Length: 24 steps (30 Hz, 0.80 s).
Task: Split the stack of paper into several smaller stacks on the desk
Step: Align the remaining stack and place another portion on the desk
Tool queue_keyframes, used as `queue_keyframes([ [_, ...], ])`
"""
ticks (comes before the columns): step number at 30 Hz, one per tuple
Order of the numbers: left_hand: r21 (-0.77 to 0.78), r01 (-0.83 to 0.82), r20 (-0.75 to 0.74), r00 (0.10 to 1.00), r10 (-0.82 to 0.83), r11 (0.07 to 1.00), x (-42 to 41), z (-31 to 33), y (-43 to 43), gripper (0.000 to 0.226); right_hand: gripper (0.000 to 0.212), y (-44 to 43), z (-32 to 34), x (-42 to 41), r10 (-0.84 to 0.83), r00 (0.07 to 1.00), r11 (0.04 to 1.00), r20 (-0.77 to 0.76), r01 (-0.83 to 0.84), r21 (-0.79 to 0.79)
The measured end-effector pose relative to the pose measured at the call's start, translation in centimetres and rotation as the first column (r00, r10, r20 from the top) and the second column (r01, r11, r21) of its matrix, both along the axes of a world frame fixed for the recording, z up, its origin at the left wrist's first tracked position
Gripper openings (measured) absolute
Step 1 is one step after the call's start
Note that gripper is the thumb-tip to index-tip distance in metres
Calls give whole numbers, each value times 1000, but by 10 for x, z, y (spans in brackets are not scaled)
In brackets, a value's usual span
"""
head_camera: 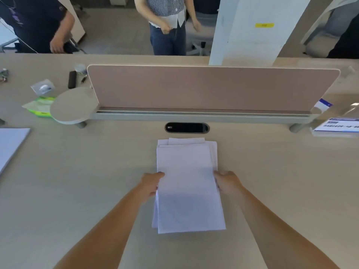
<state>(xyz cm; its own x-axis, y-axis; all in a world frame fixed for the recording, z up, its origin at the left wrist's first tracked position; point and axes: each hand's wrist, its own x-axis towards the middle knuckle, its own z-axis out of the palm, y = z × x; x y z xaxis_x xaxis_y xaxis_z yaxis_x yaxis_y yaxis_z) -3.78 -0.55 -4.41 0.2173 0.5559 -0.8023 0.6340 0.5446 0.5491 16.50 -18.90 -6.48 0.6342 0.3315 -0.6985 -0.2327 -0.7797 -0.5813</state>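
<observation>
Bridging left grip (152, 184), right grip (226, 182): stack (186, 171)

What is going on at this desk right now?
A person holds a stack of white paper by its long sides, the left hand gripping the left edge and the right hand the right edge. The stack sits mid-desk, in front of the pink divider, with its sheets uneven at the far end. No smaller stack lies beside it, so the splitting looks not yet begun.
</observation>
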Motion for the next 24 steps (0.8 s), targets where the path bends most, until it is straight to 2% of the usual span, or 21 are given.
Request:
queue_keyframes([
  [4,30,-6,-36,999,7,1000,4,-14,6,33,50,9,-4,11,9,1000,1000,-9,-9,-25],
  [8,26,13,-84,996,-10,1000,8,-17,10,44,37,22,14,5,21,997,999,-78,-23,-34],
  [12,103,85,-123,990,-73,991,13,-13,11,20,43,31,10,1,34,991,999,-132,-37,-23],
  [14,163,148,-174,978,-119,975,14,-12,12,21,43,35,10,-1,52,989,999,-139,-53,-6],
  [17,227,260,-257,945,-200,939,13,-14,13,31,56,38,3,-7,38,984,999,-176,-40,-9],
  [19,214,337,-285,919,-271,917,13,-15,10,23,77,38,-17,-9,33,980,999,-197,-38,-24],
  [20,210,362,-299,908,-293,908,12,-14,8,19,78,39,-16,-11,35,978,999,-204,-42,-28],
  [23,203,336,-309,913,-265,920,9,-14,7,32,40,43,-1,-21,44,986,998,-163,-50,-29],
  [24,203,336,-308,913,-266,920,8,-13,7,25,30,43,1,-21,48,986,998,-158,-53,-26],
])
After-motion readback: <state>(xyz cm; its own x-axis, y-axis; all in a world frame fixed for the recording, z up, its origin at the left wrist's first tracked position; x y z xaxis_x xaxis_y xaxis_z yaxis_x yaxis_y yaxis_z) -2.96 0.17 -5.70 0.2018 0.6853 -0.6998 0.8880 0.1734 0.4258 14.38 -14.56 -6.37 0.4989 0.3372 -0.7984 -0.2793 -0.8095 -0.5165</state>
